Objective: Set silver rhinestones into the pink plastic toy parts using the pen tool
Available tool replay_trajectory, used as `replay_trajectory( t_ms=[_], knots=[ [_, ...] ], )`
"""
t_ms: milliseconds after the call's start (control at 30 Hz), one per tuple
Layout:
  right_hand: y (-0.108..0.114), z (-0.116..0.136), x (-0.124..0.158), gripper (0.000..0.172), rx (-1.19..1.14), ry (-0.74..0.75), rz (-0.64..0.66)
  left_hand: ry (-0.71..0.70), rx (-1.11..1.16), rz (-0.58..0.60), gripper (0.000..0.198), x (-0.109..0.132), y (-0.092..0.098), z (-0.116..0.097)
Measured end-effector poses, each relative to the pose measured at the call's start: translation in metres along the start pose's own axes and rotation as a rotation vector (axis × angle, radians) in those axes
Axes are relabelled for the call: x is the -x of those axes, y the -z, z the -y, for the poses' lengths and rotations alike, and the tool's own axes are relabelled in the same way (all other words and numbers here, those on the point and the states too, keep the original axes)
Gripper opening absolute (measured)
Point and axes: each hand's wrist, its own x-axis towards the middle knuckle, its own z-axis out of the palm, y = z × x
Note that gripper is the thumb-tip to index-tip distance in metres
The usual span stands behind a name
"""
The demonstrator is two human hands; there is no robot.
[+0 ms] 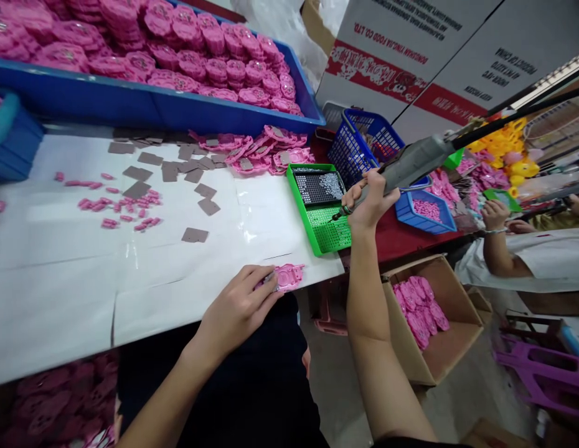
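Note:
My left hand (pixel 243 305) presses a pink plastic toy part (pixel 288 276) against the near edge of the white table (pixel 60 292), fingers closed on it. My right hand (pixel 368 202) grips a grey electric screwdriver (pixel 411 163) hung from a black cable. Its tip points down over the green screw tray (pixel 317 239), which holds a dark grid with small silver screws (pixel 330 184).
A long blue bin (pixel 131 102) piled with pink parts lines the table's back. Grey square pads (pixel 195 234) and small pink bits (pixel 124 208) lie scattered on the table. A blue basket (pixel 359 146), a small blue tray (pixel 427 211) and a cardboard box (pixel 434 323) of pink parts are at right. A co-worker's arm (pixel 499 239) is far right.

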Motion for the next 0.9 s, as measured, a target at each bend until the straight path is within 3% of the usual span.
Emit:
replay_trajectory(
  t_ms=[900],
  knots=[
    [0.0048, -0.0085, -0.0049, 0.041, 0.029, -0.04, -0.035, 0.013, -0.012, -0.022, 0.019, -0.0031, 0.0001, -0.0041]
  ],
)
